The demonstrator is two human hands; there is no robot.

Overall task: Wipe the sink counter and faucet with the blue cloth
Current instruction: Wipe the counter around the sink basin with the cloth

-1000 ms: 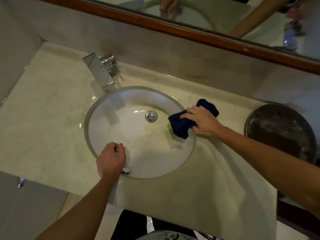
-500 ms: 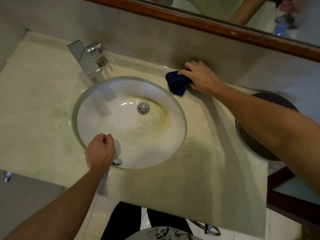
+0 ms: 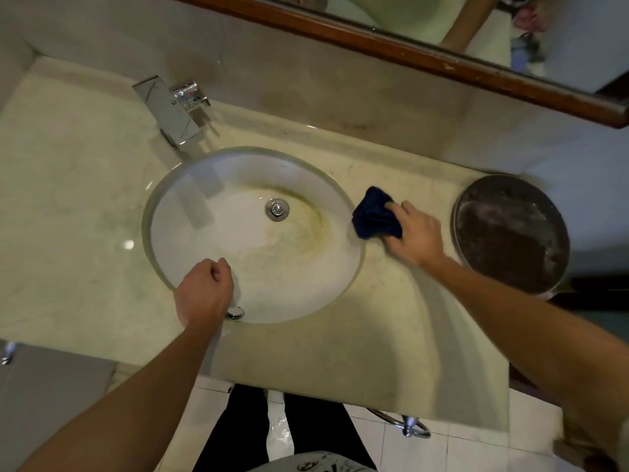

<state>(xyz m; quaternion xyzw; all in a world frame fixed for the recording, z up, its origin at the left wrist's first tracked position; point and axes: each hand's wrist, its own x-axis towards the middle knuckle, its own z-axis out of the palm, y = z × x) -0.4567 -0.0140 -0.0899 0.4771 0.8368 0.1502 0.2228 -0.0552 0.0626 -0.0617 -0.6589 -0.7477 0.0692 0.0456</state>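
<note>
My right hand (image 3: 413,235) grips the bunched dark blue cloth (image 3: 372,214) and presses it on the pale stone counter (image 3: 384,332), just right of the round white sink basin (image 3: 190,240). My left hand (image 3: 204,292) hangs over the basin's near rim with its fingers curled in, holding nothing. The square chrome faucet (image 3: 172,112) stands at the back left of the basin, far from both hands. A stained ring surrounds the chrome drain (image 3: 277,208).
A round dark metal tray (image 3: 510,233) lies on the counter's right end, close to my right hand. A wood-framed mirror (image 3: 408,49) runs along the back wall. The counter's front edge drops to a tiled floor (image 3: 476,451).
My right hand drew the cloth from the back of the counter by the wall forward along the basin's right side. The left hand stayed at the near rim.
</note>
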